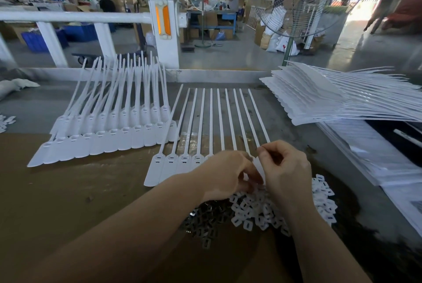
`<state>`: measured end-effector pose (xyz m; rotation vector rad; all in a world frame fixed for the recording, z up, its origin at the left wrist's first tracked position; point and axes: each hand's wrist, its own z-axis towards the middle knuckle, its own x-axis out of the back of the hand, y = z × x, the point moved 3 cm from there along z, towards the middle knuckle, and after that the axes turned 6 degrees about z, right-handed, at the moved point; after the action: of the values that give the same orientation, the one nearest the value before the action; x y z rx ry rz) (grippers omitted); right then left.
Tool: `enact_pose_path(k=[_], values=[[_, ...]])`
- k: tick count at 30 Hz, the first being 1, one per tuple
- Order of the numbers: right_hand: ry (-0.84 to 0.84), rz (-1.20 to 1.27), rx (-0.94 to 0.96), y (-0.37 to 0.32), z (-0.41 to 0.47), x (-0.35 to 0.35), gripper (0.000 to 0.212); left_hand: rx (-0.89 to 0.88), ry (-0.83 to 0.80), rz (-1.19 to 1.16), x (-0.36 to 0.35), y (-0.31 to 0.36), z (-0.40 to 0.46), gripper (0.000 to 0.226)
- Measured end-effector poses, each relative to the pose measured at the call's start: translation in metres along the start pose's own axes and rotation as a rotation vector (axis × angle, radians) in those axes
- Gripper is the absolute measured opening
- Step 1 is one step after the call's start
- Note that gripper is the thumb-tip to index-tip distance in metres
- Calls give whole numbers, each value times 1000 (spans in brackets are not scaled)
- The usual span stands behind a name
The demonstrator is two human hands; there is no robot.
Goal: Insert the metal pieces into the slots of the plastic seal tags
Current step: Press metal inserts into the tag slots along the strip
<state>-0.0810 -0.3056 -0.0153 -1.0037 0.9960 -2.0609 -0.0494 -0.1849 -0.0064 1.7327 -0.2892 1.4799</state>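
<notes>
A row of white plastic seal tags [182, 164] lies flat in front of me, straps pointing away. My left hand [226, 175] and my right hand [285, 168] sit over the right end of that row with fingers curled, pinching at a tag there; what lies between the fingertips is hidden. Just below the hands are a pile of small dark metal pieces [205, 221] and a pile of small white plastic caps [258, 212].
Two overlapping rows of seal tags [109, 132] lie to the left on the cardboard sheet [68, 191]. A tall stack of tag sheets [324, 97] sits at the right. A white railing [75, 18], a standing fan [294, 2] and other workers are beyond the bench.
</notes>
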Motion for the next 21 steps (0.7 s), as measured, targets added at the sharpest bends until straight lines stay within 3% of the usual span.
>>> enact_pose_path(k=[5, 12, 21], values=[[-6, -4, -13, 0, 0, -1, 6, 7, 49, 17, -4, -1, -1, 12], [3, -51, -4, 1, 0, -1, 7, 221, 194, -270, 4, -16, 3, 11], [-18, -423, 79, 7, -4, -5, 8, 409, 293, -396, 6, -25, 21, 9]])
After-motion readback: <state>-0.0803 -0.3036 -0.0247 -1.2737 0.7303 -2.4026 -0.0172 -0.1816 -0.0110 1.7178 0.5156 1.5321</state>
